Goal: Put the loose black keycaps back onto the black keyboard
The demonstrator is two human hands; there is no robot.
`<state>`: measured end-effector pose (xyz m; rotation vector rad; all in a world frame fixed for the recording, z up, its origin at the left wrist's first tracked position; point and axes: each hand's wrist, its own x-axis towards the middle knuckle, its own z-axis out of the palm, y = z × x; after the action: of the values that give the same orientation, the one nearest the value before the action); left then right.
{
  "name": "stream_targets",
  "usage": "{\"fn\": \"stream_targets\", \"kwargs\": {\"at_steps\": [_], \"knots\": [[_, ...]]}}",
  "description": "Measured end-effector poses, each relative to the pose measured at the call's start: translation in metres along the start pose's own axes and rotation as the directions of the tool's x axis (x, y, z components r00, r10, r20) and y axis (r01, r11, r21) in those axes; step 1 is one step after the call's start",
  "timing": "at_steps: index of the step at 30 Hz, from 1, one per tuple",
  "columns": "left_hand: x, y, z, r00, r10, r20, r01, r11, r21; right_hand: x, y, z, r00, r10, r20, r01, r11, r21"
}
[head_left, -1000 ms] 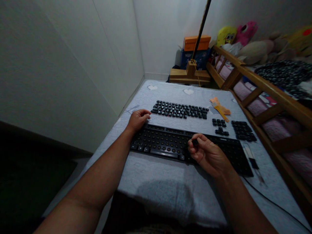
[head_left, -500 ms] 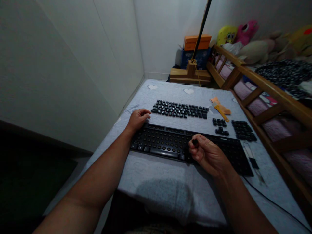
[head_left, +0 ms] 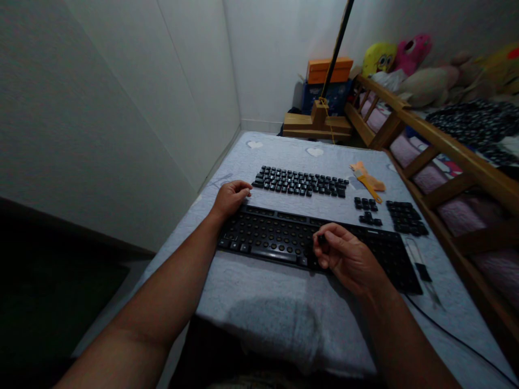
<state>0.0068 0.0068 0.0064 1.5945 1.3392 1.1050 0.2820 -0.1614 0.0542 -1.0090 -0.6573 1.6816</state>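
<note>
Right hand [head_left: 347, 256], nearly closed at four o'clock, pinches small black plastic keycap [head_left: 321, 239]; fingertip slip could drop it.

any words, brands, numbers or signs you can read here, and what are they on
Nothing reads clearly.
Blue box: pale print, too blurred.
Keyboard: pale mark near the top edge, too small.
Loose keycaps: any markings too small.

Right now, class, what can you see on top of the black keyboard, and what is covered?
The space bar and a few keys sit along its near edge, with bare round mounts behind. What the right hand covers cannot be seen.
</note>
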Motion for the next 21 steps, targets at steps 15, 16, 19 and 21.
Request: {"fn": "stream_targets", "kwargs": {"at_steps": [15, 16, 19, 21], "knots": [[0.0012, -0.0020, 0.0009, 1.000, -0.003, -0.003, 0.003, 1.000, 0.009, 0.0025, 0.0039, -0.0045, 0.999, -0.028, -0.031, 0.020, 0.976, -0.218], [0.0009, -0.0019, 0.0009, 1.000, -0.005, -0.003, 0.005, 1.000, 0.005, 0.0030, 0.0044, -0.0045, 0.999, -0.042, -0.035, 0.031, 0.965, -0.262], [0.0008, -0.0021, 0.0010, 1.000, -0.014, 0.001, 0.014, 1.000, -0.007, 0.0049, 0.0067, -0.0046, 0.989, -0.146, -0.031, 0.114, 0.874, -0.472], [0.0011, -0.0025, 0.0008, 1.000, -0.019, 0.003, 0.019, 1.000, -0.010, 0.0059, 0.0085, -0.0037, 0.957, -0.290, 0.012, 0.225, 0.715, -0.661]]}}
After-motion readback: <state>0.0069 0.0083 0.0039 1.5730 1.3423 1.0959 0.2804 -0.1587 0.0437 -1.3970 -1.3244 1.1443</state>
